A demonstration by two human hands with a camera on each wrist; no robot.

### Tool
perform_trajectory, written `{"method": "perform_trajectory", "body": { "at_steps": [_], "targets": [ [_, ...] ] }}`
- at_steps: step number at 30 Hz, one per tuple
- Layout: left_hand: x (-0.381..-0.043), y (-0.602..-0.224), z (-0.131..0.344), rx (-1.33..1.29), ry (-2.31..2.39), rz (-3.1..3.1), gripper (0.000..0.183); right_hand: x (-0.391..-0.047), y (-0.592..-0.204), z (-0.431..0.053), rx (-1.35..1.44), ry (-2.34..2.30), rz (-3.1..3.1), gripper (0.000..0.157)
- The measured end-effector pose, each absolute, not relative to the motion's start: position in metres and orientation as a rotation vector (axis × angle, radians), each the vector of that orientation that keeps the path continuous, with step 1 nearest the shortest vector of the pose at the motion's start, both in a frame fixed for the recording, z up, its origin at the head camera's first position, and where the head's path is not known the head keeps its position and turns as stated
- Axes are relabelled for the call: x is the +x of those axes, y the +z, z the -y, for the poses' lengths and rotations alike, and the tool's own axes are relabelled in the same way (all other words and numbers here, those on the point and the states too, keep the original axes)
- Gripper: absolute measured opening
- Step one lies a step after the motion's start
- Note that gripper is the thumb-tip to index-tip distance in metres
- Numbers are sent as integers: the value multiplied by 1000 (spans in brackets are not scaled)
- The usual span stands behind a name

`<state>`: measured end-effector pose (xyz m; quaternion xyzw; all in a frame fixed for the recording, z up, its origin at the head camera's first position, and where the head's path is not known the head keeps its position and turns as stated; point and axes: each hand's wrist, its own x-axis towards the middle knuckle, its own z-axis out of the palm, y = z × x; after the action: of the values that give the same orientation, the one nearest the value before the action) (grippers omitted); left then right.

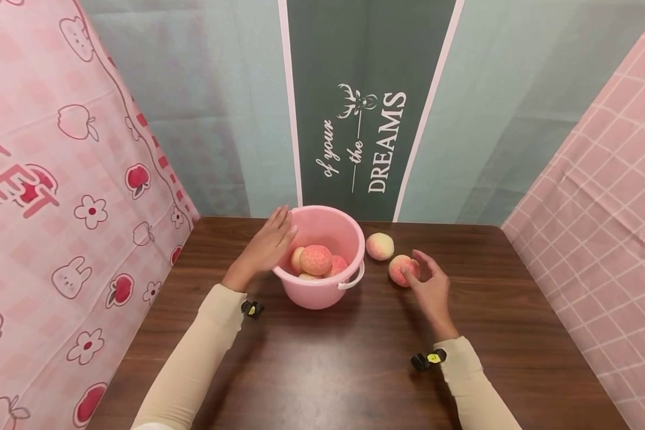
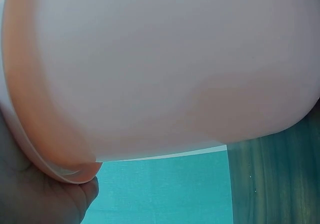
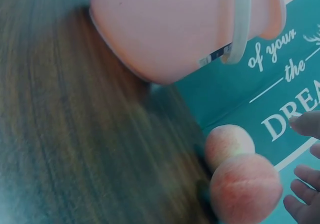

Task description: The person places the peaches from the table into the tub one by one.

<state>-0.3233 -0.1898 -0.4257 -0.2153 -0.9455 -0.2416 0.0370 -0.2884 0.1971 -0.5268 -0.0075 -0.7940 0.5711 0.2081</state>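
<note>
A pink bucket point(image 1: 313, 297) with a white handle point(image 1: 350, 283) stands on the table, several peaches point(image 1: 316, 260) inside it. My left hand point(image 1: 264, 246) rests on the bucket's left rim with its fingers extended; the left wrist view shows the bucket's wall point(image 2: 165, 68) close up. To the right of the bucket lie two peaches, a paler one point(image 1: 380, 246) behind and a redder one point(image 1: 399, 270) in front. My right hand point(image 1: 432, 288) is at the redder peach, thumb and fingers spread about its right side. The right wrist view shows these fingers point(image 3: 305, 190) apart and loose beside that peach.
The brown wooden table point(image 1: 312, 370) runs back to a green and teal cloth point(image 1: 236, 119) with white lettering. Printed pink cloth point(image 1: 107, 245) hangs along the left side, and a pink checked cloth point(image 1: 596, 209) along the right.
</note>
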Motion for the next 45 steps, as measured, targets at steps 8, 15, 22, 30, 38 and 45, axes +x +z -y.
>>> {"method": "perform_trajectory", "body": {
  "at_steps": [8,15,22,30,38,45],
  "targets": [
    [-322,-427,190,-645,-748,2911,65,-290,-538,-201,-83,1518,2316,57],
    [-322,-426,190,-652,-741,2902,65,-294,-545,-203,-100,1548,2351,59],
    [-322,-425,190,-655,-748,2898,65,-296,-552,-207,-102,1537,2381,63],
    [-323,-427,190,-654,-753,2901,64,-300,-556,-209,-135,1540,2440,68],
    [-324,-426,190,-637,-755,2917,68,-305,-556,-210,-174,1544,2497,72],
    [-325,-427,190,-642,-737,2916,67,-305,-558,-207,-168,1560,2502,74]
  ]
}}
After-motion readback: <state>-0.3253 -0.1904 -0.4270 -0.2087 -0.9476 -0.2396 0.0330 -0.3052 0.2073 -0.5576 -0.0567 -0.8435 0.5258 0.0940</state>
